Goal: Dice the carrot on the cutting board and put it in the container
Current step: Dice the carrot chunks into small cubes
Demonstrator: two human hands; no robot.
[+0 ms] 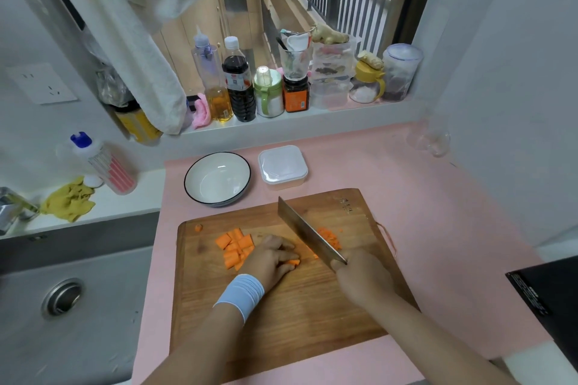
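Note:
A wooden cutting board (300, 300) lies on the pink counter. My left hand (272, 258) curls over a carrot piece (294, 262) and holds it down on the board. To its left sits a pile of carrot chunks (235, 247). My right hand (359, 275) grips the handle of a cleaver (308, 233), whose blade slants down just right of my left fingers. Small diced carrot bits (329, 236) lie behind the blade. A lone bit (198, 227) rests near the board's far left corner. A white lidded container (283, 166) stands beyond the board.
A white bowl with a dark rim (217, 178) sits left of the container. The sink (62, 294) is at the left, with a yellow cloth (68, 201) on its ledge. Bottles and jars (237, 87) line the windowsill. A black appliance (550, 300) is at the right edge.

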